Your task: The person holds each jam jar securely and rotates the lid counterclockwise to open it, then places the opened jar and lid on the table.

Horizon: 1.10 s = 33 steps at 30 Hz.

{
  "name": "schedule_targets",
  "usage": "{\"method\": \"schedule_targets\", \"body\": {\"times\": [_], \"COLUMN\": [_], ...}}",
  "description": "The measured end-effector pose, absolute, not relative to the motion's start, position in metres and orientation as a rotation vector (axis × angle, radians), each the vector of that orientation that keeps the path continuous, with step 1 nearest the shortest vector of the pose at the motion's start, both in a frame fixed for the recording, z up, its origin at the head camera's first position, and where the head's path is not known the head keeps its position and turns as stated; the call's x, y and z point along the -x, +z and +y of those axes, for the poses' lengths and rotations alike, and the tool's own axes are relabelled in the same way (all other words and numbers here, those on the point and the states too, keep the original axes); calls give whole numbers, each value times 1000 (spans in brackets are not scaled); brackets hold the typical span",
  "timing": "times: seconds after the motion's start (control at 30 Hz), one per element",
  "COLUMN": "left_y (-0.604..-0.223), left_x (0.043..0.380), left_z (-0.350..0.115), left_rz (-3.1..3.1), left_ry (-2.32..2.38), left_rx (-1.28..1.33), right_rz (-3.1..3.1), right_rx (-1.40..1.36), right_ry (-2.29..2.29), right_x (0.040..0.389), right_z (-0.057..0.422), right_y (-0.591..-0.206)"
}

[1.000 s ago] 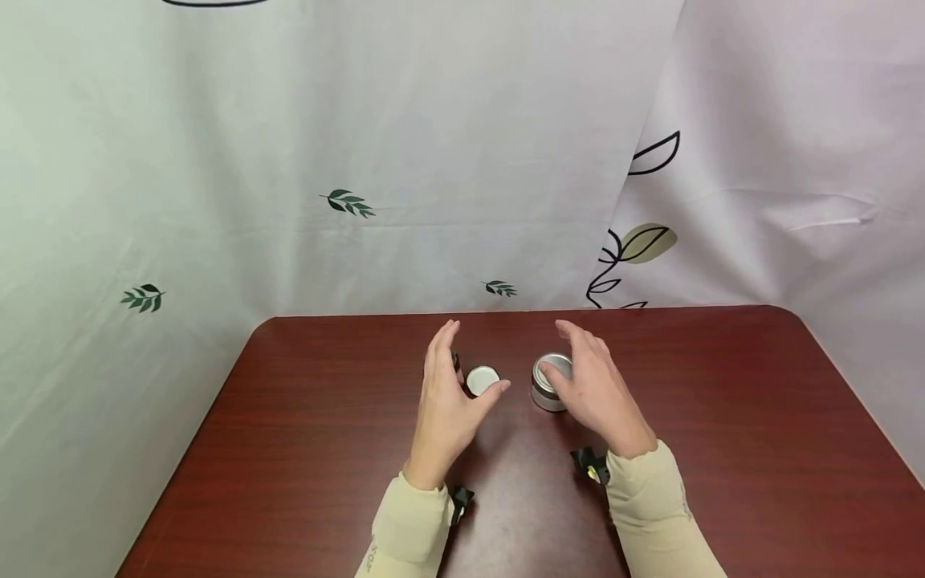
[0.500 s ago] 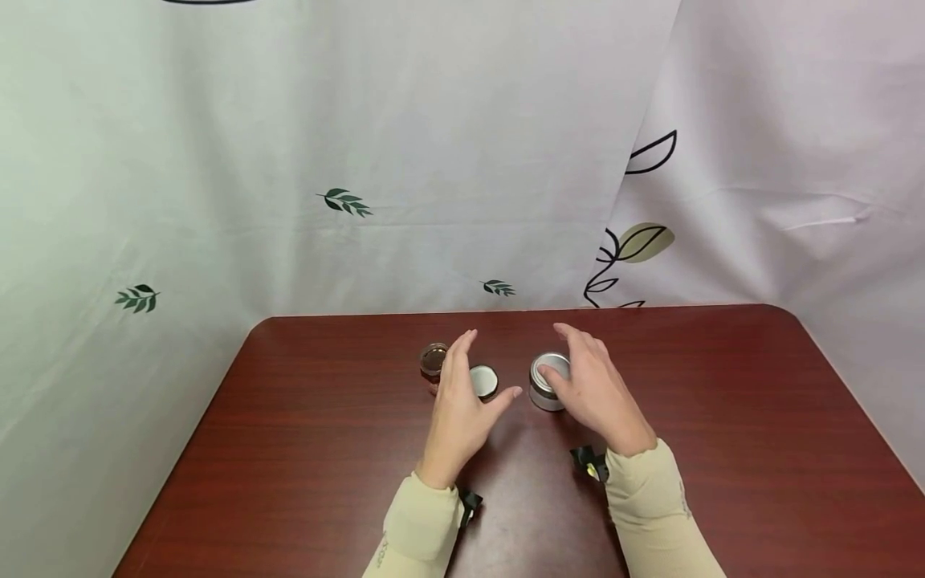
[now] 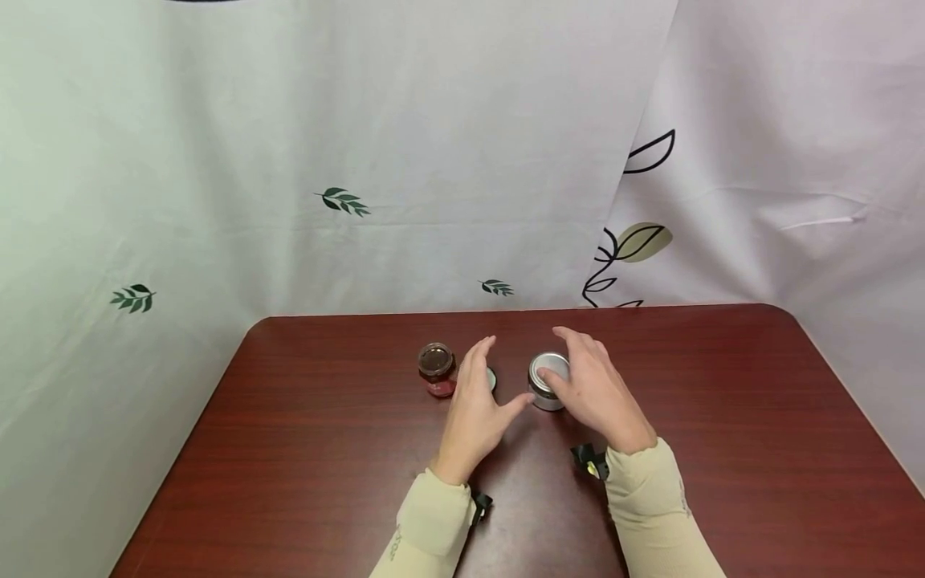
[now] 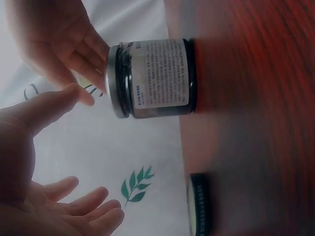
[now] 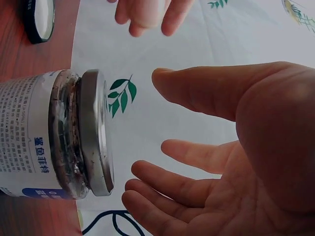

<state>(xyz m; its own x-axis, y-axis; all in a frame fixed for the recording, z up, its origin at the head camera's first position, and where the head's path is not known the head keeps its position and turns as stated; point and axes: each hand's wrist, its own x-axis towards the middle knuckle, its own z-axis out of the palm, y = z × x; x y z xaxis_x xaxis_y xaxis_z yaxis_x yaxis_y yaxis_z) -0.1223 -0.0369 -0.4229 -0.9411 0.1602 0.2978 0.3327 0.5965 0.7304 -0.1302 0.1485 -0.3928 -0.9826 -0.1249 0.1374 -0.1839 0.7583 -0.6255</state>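
Note:
A glass jar with a silver lid (image 3: 543, 374) stands upright; its white printed label (image 4: 160, 76) faces the left wrist view. Over it hovers my right hand (image 3: 596, 393), fingers spread and holding nothing; in the right wrist view a gap separates the fingers from the lid. My left hand (image 3: 473, 421) hangs in the air left of this jar, thumb apart from the fingers, nothing in it. Behind that hand a loose black lid (image 4: 201, 204) lies with its pale inside up, partly hidden in the head view. Farther left is an uncovered jar (image 3: 437, 363) with dark contents.
Everything stands on a reddish-brown wooden table (image 3: 303, 466) with rounded far corners. A white curtain (image 3: 448, 160) with leaf prints hangs behind it and along the sides. A red label (image 3: 441, 388) shows on the uncovered jar.
My left hand has moved right toward the silver-lidded jar, bringing the uncovered jar into view and covering much of the loose lid. My right hand stays nearly still.

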Motion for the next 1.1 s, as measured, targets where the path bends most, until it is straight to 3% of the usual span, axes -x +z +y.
{"method": "schedule_targets", "body": {"times": [1.1], "left_y": [-445], "left_x": [130], "left_z": [-9], "left_rz": [-2819], "left_ry": [-1261], "left_rx": [422], "right_rz": [-2897], "right_rx": [-267], "right_ry": [1070], "right_x": [132], "right_z": [150], "right_y": [-398]}}
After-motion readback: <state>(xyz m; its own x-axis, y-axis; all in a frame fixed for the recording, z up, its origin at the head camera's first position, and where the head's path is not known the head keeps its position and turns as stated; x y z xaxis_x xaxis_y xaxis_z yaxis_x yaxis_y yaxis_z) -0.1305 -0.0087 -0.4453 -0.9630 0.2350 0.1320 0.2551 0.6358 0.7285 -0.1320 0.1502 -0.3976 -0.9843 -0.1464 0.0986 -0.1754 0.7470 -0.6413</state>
